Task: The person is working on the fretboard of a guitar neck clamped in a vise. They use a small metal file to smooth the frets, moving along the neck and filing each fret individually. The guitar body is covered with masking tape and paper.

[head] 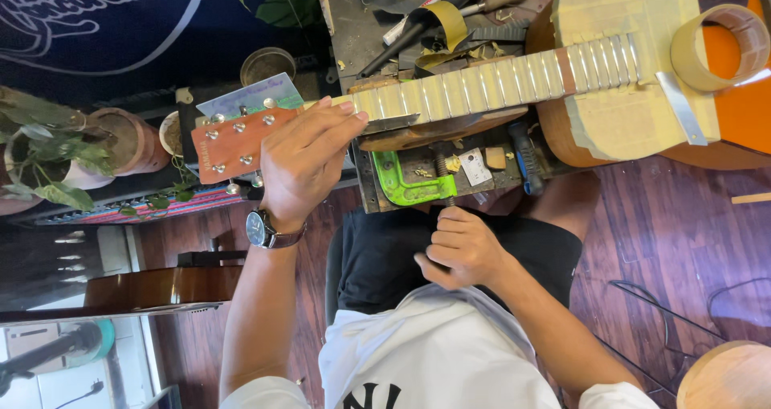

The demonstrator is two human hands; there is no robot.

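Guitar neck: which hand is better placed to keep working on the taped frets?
Probably the left hand: it already grips the neck beside the headstock, fingers by the first taped frets. The right hand rests closed in the lap, away from the guitar.

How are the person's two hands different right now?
The left hand is stretched out and wrapped around the guitar neck near the headstock; the right hand is curled in a loose fist at the hem of the white shirt. The left hand has a wristwatch beside it; the right wrist is bare. Both are bare hands.
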